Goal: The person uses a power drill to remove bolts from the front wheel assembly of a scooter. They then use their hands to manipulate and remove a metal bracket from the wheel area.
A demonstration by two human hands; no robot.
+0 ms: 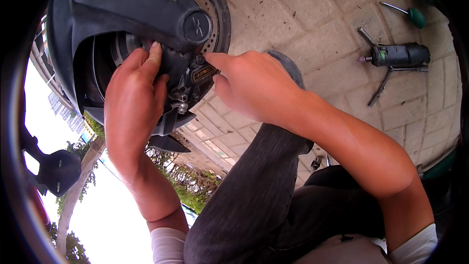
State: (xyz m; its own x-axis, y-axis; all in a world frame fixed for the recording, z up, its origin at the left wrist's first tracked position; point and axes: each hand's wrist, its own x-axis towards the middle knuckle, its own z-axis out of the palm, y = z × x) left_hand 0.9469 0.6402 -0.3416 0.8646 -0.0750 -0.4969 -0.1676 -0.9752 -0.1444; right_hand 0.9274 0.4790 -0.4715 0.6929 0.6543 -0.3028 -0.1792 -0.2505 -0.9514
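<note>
A scooter's front end fills the upper left, with a dark fender (124,7), a tyre (223,17) and a drilled brake disc (209,44). My left hand (134,102) is bent at the wheel beside the black brake caliper (202,74), its fingers closed and partly hidden; what they grip cannot be made out. My right hand (256,85) comes from the other side. Its index finger stretches to the caliper's upper edge, while the thumb stays apart below, and no held thing shows. A small metal fitting (181,105) sits at the caliper's lower end.
On the paving (317,24) at right lie a dark cylindrical power tool (400,55), a three-armed metal wrench (380,85) against it, and a green-handled screwdriver (415,18). My bent knee (254,166) rises between my arms. A mirror-like dark part (59,172) hangs at left.
</note>
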